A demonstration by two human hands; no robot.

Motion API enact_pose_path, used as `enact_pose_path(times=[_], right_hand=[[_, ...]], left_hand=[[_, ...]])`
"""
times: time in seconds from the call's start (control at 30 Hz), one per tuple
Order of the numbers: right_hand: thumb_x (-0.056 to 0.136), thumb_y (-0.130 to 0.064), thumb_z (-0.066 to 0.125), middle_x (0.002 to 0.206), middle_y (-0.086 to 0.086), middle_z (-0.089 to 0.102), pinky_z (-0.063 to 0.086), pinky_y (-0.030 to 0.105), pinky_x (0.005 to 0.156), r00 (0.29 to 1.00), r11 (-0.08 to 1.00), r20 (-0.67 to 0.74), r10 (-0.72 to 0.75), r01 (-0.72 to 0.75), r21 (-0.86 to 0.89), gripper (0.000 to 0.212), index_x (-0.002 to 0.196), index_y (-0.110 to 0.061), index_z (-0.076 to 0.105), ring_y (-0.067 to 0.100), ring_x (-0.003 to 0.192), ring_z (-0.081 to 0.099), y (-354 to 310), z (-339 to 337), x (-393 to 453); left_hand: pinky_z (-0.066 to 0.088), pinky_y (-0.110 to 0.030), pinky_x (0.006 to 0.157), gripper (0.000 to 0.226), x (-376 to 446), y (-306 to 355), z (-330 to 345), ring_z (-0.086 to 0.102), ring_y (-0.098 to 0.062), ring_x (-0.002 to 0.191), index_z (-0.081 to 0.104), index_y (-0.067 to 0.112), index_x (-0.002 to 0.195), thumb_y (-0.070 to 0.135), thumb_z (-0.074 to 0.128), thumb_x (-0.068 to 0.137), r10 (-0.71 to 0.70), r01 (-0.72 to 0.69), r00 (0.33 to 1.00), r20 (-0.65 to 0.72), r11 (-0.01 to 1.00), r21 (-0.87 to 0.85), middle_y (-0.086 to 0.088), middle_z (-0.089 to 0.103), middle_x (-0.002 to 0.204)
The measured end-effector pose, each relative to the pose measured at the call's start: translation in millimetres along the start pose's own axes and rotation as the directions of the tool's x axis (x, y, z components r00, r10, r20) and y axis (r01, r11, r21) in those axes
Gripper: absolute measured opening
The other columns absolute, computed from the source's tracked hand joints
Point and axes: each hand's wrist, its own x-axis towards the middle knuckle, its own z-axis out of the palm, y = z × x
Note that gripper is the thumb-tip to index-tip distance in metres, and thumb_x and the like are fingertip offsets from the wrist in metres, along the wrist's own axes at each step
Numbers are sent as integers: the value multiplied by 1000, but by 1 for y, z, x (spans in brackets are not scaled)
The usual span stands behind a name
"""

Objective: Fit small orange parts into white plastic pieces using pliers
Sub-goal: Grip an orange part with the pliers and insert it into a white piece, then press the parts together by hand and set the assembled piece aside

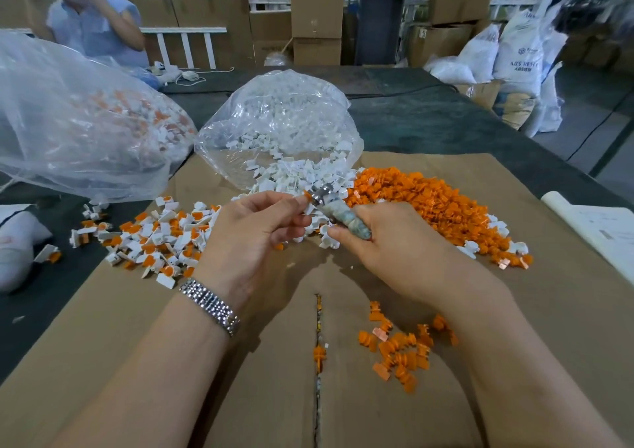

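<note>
My right hand (384, 241) grips a tool (339, 212) with a taped handle and a metal tip that points up and left. My left hand (254, 228) pinches a small orange part (306, 195) right at that metal tip. Behind the hands lies a big pile of loose orange parts (432, 207) on the cardboard. White plastic pieces (295, 173) spill from an open clear bag (281, 121). To the left sits a heap of white pieces with orange inserts (161, 238).
A cardboard sheet (206, 361) covers the dark table. A small cluster of orange parts (401, 351) lies near my right forearm. A large clear bag (79, 118) of mixed pieces stands far left. A person sits beyond it. Papers (597, 224) lie at the right edge.
</note>
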Motion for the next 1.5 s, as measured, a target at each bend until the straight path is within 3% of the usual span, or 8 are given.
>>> enact_pose_path(times=[0.47,0.6,0.7,0.87,1.07,1.23,1.33,1.5], right_hand=[[89,-71,53,82,-10,59,45,34,61,991,980,-109,76,-94,-177,44,90,-28,59,10,74,54,16,-9,1],[91,-57,60,89,-3,53,31,31,55,945,887,-231,232,-303,-348,35,95,-23,54,17,79,49,35,-15,5],[90,-48,66,97,3,56,39,35,67,914,840,-236,330,-398,-369,34,100,-17,56,23,87,52,47,-12,9],[86,-57,70,109,8,60,50,47,89,898,810,-182,402,-441,-387,51,112,-16,56,29,104,58,49,-8,12],[83,-61,72,125,13,56,48,51,98,885,822,-111,452,-462,-332,63,121,-13,56,33,119,51,49,-7,13],[81,-51,79,120,1,56,49,44,93,921,886,-163,354,-386,-257,47,116,-24,60,24,116,52,43,-17,9],[80,-37,84,84,-10,66,52,32,71,962,954,22,271,-265,-141,19,83,-28,68,12,82,63,38,-23,2],[79,-38,84,91,-12,69,57,35,81,957,946,148,248,-206,-252,14,88,-29,78,10,91,65,32,-21,0]], left_hand=[[56,-21,60,14,8,-1,-10,71,-12,72,70,12,79,18,76,90,10,3,998,-65,982,188,-8,73,77],[44,-23,50,18,9,-1,-20,56,-8,57,62,9,80,23,71,87,247,-32,949,-198,697,716,-9,69,75],[44,-32,57,13,8,2,-24,60,-19,73,57,18,87,23,69,87,368,27,908,-199,424,905,-3,63,85],[47,-39,84,25,4,-7,-14,50,-22,107,60,17,112,21,67,88,501,-204,864,56,246,948,-2,54,113],[40,-33,103,44,-4,-32,23,45,-13,122,52,27,145,26,53,101,235,-660,721,652,-52,749,11,53,142],[33,-33,94,40,-5,-41,26,40,-13,113,51,36,144,40,42,106,164,-689,699,696,-106,717,19,53,138],[29,-29,87,32,-5,-39,26,41,-11,107,61,35,129,47,50,102,199,-688,696,690,-92,720,18,58,122],[34,-30,89,20,-2,-38,25,48,-14,105,67,31,113,44,57,100,227,-655,731,643,-33,755,12,61,106]])
